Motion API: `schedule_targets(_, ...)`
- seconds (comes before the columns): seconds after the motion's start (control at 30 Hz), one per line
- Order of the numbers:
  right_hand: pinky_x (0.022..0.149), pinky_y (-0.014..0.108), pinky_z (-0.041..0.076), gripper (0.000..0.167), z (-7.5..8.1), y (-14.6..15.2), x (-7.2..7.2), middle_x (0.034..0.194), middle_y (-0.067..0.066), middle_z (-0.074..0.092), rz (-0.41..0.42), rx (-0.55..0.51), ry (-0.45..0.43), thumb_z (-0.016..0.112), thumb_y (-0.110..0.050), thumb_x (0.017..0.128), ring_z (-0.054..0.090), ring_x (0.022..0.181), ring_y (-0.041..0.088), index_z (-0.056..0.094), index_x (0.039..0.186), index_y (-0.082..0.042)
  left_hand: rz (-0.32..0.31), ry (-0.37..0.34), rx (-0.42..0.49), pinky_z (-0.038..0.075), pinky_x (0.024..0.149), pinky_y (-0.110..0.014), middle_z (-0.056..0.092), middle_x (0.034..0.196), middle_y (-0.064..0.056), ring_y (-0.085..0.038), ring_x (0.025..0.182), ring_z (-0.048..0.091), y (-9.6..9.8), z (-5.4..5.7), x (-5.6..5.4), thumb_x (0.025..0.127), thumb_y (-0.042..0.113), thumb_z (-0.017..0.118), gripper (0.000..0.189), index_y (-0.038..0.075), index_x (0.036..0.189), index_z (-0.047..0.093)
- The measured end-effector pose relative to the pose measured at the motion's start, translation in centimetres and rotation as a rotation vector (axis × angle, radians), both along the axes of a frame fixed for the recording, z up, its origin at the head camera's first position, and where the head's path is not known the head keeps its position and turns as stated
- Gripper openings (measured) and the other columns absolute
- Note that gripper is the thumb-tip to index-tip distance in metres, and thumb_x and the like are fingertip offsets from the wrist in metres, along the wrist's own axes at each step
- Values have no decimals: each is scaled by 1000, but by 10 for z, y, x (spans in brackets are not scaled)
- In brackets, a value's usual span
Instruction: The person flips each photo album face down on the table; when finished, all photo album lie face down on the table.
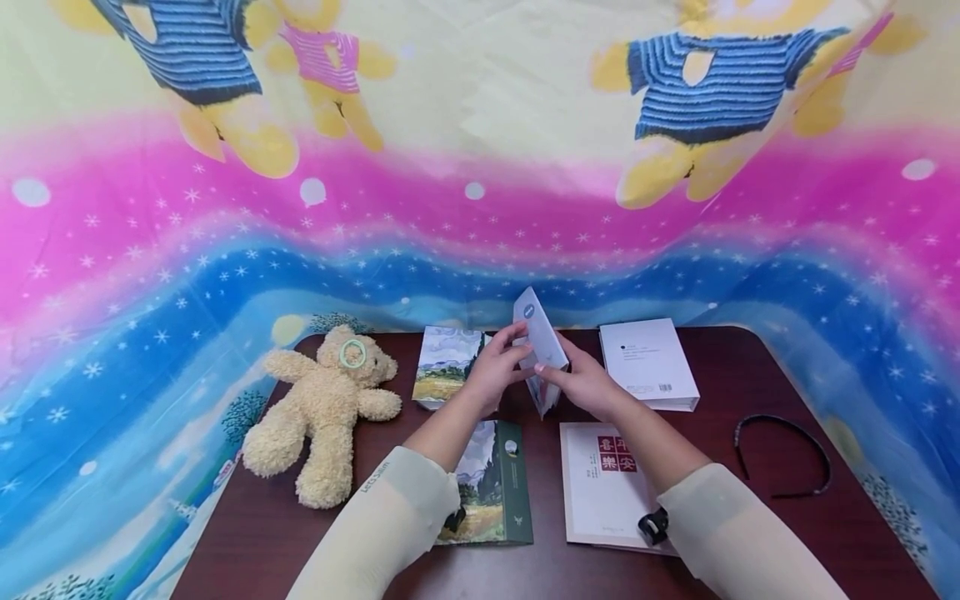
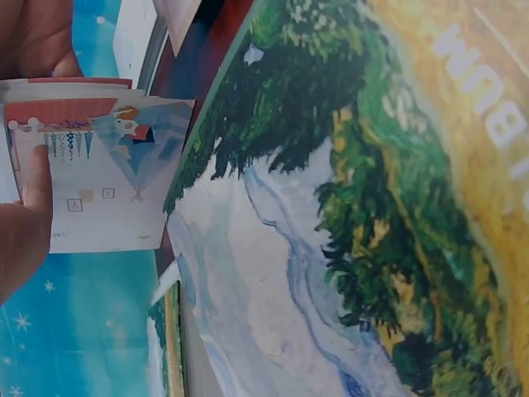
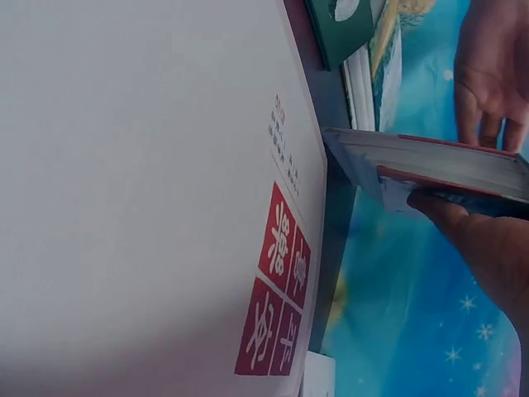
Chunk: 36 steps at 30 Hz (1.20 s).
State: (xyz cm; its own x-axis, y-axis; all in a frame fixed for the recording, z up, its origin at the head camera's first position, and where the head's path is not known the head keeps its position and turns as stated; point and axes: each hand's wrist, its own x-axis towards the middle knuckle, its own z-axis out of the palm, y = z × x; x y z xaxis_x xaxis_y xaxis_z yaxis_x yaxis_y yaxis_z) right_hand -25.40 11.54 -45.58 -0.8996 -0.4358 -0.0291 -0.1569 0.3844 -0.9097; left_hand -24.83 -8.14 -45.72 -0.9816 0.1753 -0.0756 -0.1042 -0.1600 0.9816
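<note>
Between the fingers (image 2: 36, 188), a gripped book (image 2: 107, 211).

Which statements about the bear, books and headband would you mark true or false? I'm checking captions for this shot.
1. The left hand and right hand touch the same raised book. True.
2. The dark headband lies on the teddy bear. False: it lies on the table, right side.
3. In the head view, the bear is left of both hands. True.
4. The pale green ring lies on the table. False: it is on the bear's head.
5. The red-character book lies nearer the person than the barcoded book. True.
</note>
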Motion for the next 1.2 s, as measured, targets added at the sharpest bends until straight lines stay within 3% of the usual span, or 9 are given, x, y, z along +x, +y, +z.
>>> schedule_targets(0.3, 104, 66, 45, 83, 6, 1, 3, 163, 21, 36, -32, 51, 72, 66, -37, 102, 44, 141, 47, 18, 168, -23, 18, -72, 17, 57, 97, -47, 43, 156, -11, -31, 141, 46, 2, -8, -5, 106, 15, 58, 57, 16, 160, 39)
schedule_targets(0.57, 104, 63, 47, 80, 11, 3, 5, 162, 21, 38, -80, 59, 86, 66, -35, 103, 46, 140, 46, 21, 167, -18, -3, -111, -17, 55, 100, -49, 43, 158, -10, -34, 142, 46, 5, -15, -8, 106, 21, 60, 58, 17, 161, 39)
schedule_targets(0.87, 105, 62, 47, 82, 13, 10, 5, 161, 20, 41, -126, 104, 71, 67, -37, 102, 48, 139, 45, 23, 167, -17, -34, -100, -78, 48, 105, -60, 41, 158, -15, -37, 136, 49, 11, -27, -11, 98, 7, 62, 67, 13, 160, 38)
schedule_targets(1.2, 108, 60, 45, 81, 15, 20, 5, 158, 23, 43, -150, 129, 76, 67, -30, 102, 51, 136, 44, 22, 166, -12, -39, -120, -119, 50, 102, -61, 43, 157, -13, -37, 133, 51, 17, -30, -9, 96, 7, 67, 64, 14, 156, 46)
